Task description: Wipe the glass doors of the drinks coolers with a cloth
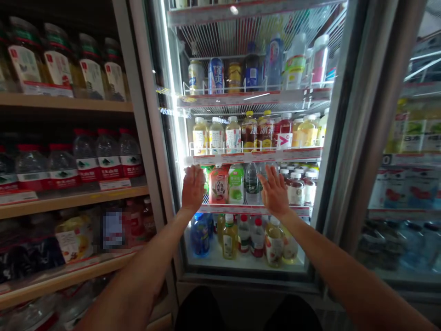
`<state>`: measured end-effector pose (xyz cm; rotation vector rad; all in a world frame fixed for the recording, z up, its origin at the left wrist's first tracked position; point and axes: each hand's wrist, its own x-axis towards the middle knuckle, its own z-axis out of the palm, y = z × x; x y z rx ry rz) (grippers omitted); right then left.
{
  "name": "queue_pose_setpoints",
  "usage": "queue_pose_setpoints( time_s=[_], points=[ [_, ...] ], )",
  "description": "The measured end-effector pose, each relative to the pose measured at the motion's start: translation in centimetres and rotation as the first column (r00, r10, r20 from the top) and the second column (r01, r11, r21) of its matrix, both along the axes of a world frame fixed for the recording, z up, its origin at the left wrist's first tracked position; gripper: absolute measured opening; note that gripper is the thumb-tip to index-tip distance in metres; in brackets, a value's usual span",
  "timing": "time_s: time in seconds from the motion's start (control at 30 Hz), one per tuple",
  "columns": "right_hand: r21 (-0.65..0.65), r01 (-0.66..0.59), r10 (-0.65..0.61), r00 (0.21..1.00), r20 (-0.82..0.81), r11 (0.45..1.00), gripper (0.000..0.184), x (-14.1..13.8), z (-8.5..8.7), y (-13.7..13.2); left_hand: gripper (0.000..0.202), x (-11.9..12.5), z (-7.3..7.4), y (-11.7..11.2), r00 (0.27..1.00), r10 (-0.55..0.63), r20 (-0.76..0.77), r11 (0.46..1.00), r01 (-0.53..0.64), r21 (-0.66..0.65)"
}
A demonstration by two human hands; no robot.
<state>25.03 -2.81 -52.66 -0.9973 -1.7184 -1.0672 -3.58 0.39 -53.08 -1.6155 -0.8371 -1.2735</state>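
Observation:
Both arms reach out toward a lit drinks fridge (248, 277). My left hand (193, 187) is raised with its fingers stretched out, near the red bottle (218, 186) on the fourth shelf. Likewise empty, my right hand (275, 192) has its fingers spread beside a clear water bottle (252, 184). Between the hands stands a green and white bottle (236, 185). Faint reflections suggest a glass door before the drinks; I cannot tell whether the palms touch it.
A wooden shelf unit (76, 104) with rows of bottles stands on the left. The fridge's metal frame (375, 124) runs up the right, with another bottle-filled section beyond. Bottles (229, 236) stand on the fridge floor. My dark-clothed knees (200, 310) show below.

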Motion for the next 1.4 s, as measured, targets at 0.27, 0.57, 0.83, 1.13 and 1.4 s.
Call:
queue_pose_setpoints(
  time_s=[0.27,0.57,0.83,1.13,1.4],
  points=[
    [0.032,0.014,-0.014,1.000,-0.003,0.999,0.055,-0.2,0.0,-0.2,0.054,2.0,4.3,-0.4,0.770,-0.078,-0.634,0.997,0.050,-0.062],
    [0.024,0.012,-0.011,0.999,-0.047,1.000,0.056,-0.7,0.0,-0.4,0.060,3.8,6.2,-0.6,0.881,-0.069,-0.469,0.992,0.112,0.064],
    [-0.017,0.006,-0.006,1.000,0.018,1.000,0.054,0.7,0.3,-0.9,0.058,2.1,6.2,0.0,0.998,-0.008,-0.062,0.993,0.016,0.121],
    [-0.091,-0.435,0.440,0.897,0.041,0.896,0.055,-6.0,2.2,-1.8,0.066,6.5,5.3,-0.8,0.953,-0.162,-0.254,0.980,0.125,-0.157],
    [-0.152,-0.027,0.039,0.997,0.073,0.988,0.041,-13.2,5.0,-0.8,0.080,0.4,2.3,-2.2,0.975,0.051,-0.218,0.960,-0.109,-0.259]
  ],
)
